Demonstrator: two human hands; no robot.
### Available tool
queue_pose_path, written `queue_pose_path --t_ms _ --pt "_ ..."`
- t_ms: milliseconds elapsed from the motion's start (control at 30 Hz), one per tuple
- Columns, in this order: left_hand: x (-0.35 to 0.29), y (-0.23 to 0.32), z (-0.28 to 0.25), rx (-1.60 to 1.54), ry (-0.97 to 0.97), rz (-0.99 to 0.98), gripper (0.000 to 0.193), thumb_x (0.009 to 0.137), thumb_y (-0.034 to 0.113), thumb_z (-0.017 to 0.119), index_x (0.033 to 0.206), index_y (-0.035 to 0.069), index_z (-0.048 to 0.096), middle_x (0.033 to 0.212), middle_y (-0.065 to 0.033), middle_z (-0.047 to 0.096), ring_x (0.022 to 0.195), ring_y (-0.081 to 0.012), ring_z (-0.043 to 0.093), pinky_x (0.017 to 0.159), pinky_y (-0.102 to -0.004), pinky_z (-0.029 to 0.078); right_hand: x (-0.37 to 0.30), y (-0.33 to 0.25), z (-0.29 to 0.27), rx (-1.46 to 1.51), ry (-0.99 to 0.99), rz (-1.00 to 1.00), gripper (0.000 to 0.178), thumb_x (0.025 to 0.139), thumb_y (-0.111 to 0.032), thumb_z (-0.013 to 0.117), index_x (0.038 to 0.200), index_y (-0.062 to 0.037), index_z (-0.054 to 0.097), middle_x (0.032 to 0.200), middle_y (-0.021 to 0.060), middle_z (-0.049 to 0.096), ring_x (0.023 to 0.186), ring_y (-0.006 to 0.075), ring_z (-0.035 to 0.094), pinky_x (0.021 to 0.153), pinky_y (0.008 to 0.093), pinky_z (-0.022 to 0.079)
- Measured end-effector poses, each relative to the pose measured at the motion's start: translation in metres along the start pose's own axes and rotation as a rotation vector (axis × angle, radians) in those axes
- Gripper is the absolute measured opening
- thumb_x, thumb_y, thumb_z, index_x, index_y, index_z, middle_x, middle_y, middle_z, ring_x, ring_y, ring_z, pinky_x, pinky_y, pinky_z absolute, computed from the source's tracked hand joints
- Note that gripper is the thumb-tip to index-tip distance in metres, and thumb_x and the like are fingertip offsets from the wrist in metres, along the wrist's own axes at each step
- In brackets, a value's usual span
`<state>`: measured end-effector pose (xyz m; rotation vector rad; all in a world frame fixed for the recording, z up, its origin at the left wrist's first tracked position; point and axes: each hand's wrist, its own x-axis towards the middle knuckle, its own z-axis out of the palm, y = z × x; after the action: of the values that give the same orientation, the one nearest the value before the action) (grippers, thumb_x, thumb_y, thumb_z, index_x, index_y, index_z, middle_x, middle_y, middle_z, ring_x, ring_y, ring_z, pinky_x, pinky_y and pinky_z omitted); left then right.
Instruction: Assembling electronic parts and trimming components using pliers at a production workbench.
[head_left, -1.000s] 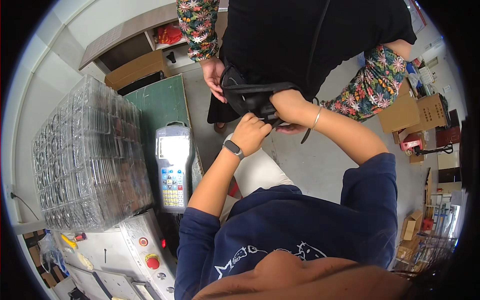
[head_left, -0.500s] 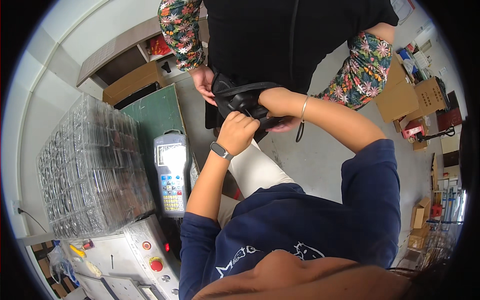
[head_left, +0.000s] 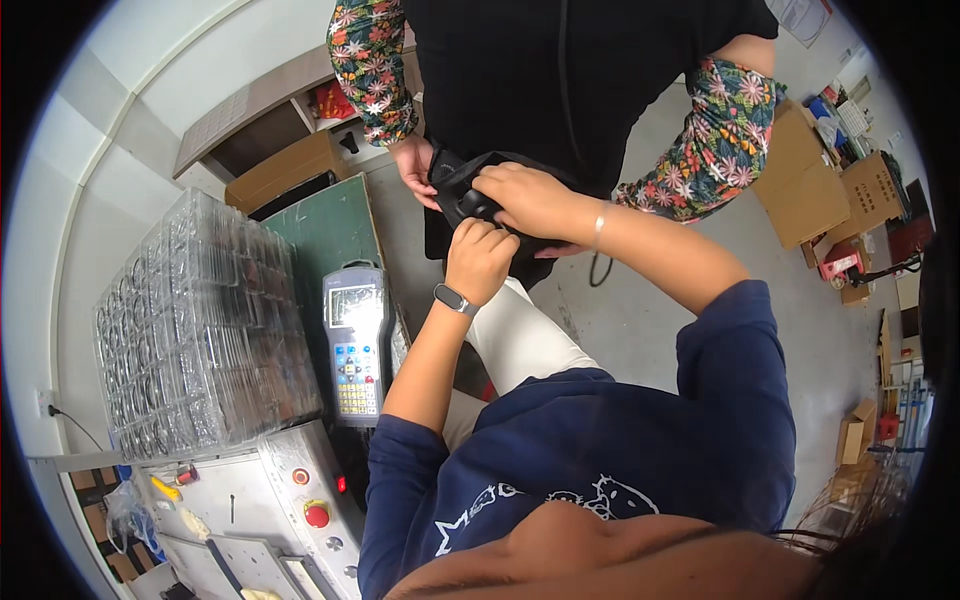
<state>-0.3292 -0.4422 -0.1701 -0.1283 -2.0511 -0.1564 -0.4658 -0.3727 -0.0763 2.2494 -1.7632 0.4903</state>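
Two-handed handling of one black pouch, seen from above. Nearest is the wearer's dark blue shirt [head_left: 590,440]. Beyond it, the left hand [head_left: 482,262], banded by one wristwatch [head_left: 455,298], has its fingers curled together, pinching the pouch's near rim. The right hand [head_left: 535,200], with one bracelet [head_left: 599,224] at the wrist, bends its fingers over the open mouth; whether they pinch anything cannot be told. The black pouch [head_left: 453,184] lies between both hands, in front of a co-worker's black top [head_left: 500,80], and contains a rounded black object [head_left: 472,204]. Two co-worker's hands attend it: one [head_left: 415,172] at its left edge, one [head_left: 563,250] beneath. To the left are one control panel [head_left: 285,458] with one red mushroom button [head_left: 317,514], one keypad pendant [head_left: 357,350], and one stack of compartmented clear trays [head_left: 205,330], contents indistinct. Farther off, one cabinet [head_left: 235,118] holds a red item [head_left: 333,100].
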Motion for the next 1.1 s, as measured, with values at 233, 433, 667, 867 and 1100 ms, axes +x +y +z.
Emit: queue_pose_path --t_ms 233,433,667,867,1100 --pt "-0.007 -0.007 -0.003 0.109 -0.035 0.0 0.014 0.07 0.006 0.066 0.083 0.011 0.064 0.082 -0.001 0.062 0.081 -0.0198 0.058 0.088 -0.0383 0.044 0.019 -0.001 -0.01 -0.044 -0.211 0.172 0.022 0.083 -0.016 0.064 0.101 -0.0044 0.062 0.087 0.0164 0.065 0.086 0.0364 0.063 0.072 0.0442 0.05" --pt "-0.007 -0.007 -0.004 0.211 0.042 -0.105 0.016 0.071 0.009 0.067 0.086 0.013 0.065 0.088 -0.0014 0.061 0.086 -0.0211 0.058 0.081 -0.0397 0.042 0.004 -0.005 -0.003 0.014 -0.015 0.13 0.026 0.078 -0.012 0.068 0.1 -0.0005 0.06 0.095 0.0171 0.063 0.093 0.0335 0.061 0.078 0.0423 0.05" --pt "-0.01 0.001 0.009 0.051 0.082 -0.542 0.012 0.075 0.008 0.072 0.086 0.01 0.069 0.079 -0.009 0.053 0.072 -0.0271 0.058 0.058 -0.0372 0.046 0.005 -0.005 -0.006 -0.334 0.112 0.112 0.017 0.074 -0.01 0.064 0.09 -0.0045 0.062 0.09 0.0096 0.061 0.092 0.0268 0.058 0.079 0.0367 0.045" --pt "0.011 -0.004 0.031 -0.094 0.202 -0.554 0.01 0.077 0.004 0.067 0.087 0.003 0.067 0.09 -0.0133 0.057 0.078 -0.0323 0.06 0.067 -0.0384 0.05 -0.004 -0.015 -0.014 0.153 0.34 0.189 0.006 0.081 -0.008 0.057 0.08 -0.0037 0.061 0.078 0.0127 0.059 0.078 0.0332 0.06 0.069 0.0431 0.049" --pt "0.015 -0.015 0.053 -0.271 0.486 -0.654 0.013 0.072 0.002 0.064 0.086 0.0 0.065 0.096 -0.0185 0.056 0.085 -0.0352 0.057 0.073 -0.0385 0.048 -0.028 -0.03 0.015 -0.161 0.383 -0.014 0.023 0.078 -0.012 0.053 0.096 0.0005 0.061 0.095 0.013 0.06 0.095 0.029 0.057 0.088 0.0403 0.044"
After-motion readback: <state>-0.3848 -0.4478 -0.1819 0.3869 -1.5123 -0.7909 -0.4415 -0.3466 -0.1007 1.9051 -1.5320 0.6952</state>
